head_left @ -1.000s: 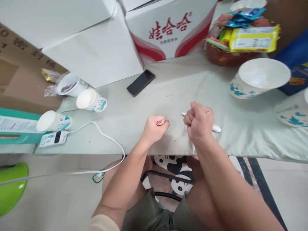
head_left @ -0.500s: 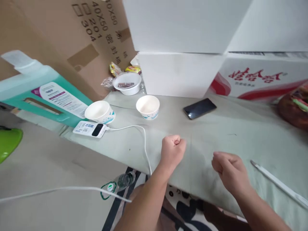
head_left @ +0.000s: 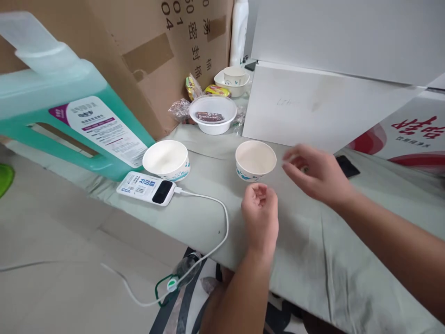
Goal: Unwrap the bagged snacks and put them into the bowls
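Observation:
A white paper bowl [head_left: 251, 176] with blue print on its side stands upright in front of my hands. My left hand [head_left: 260, 215] is just below its rim, fingers curled inward; what they enclose, if anything, is hidden. To the bowl's right hovers my right hand [head_left: 313, 176], slightly blurred, thumb and bent fingers apart and facing the bowl. A small greenish spot shows between them; I cannot tell whether it lies in the palm or behind. A second paper bowl [head_left: 181, 172] stands farther left. Behind my right wrist, a dark phone [head_left: 347, 166] lies partly covered.
A white power bank [head_left: 142, 187] with a white cable [head_left: 226, 222] lies by a jug of green liquid [head_left: 114, 111]. A plastic tub [head_left: 213, 126] holds a wrapped snack. White boxes [head_left: 306, 99] and a brown carton [head_left: 139, 28] stand behind. A bottle [head_left: 187, 268] is below the table edge.
The view has swung left and closer to the bowls. My right hand has gone from a fist to a half-opened shape beside the bowl. My left fist has loosened and turned up.

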